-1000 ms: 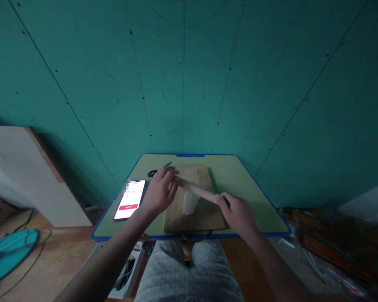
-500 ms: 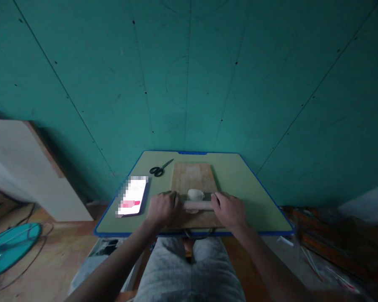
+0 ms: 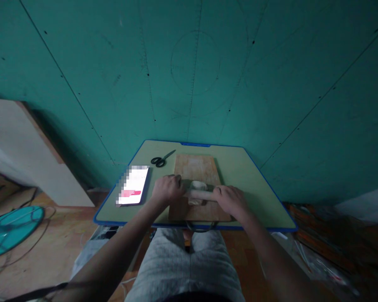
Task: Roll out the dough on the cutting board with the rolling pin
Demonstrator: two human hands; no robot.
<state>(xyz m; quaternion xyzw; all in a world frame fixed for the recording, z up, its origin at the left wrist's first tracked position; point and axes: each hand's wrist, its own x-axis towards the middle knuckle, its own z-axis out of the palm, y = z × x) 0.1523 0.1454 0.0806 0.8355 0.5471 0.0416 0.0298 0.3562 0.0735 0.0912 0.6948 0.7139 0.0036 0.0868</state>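
A pale rolling pin [image 3: 202, 195] lies crosswise over a piece of white dough [image 3: 198, 185] on a wooden cutting board [image 3: 195, 165]. My left hand [image 3: 168, 187] is closed around the pin's left end. Around its right end my right hand [image 3: 231, 199] is closed too. The dough shows on both the far and the near side of the pin, and its middle is hidden beneath it. A dark curved handle [image 3: 201, 227] sticks out from the board's near edge.
Black-handled scissors [image 3: 160, 161] lie on the small blue-edged table [image 3: 239, 167], left of the board. Nearer me is a lit tablet or phone [image 3: 134, 186], partly blurred out. A green wall [image 3: 189, 84] stands right behind the table. On the left leans a white panel [image 3: 28, 151].
The rolling pin has moved a little away from me across the dough, and more dough shows on its near side. The whole view has shifted and tilted slightly.
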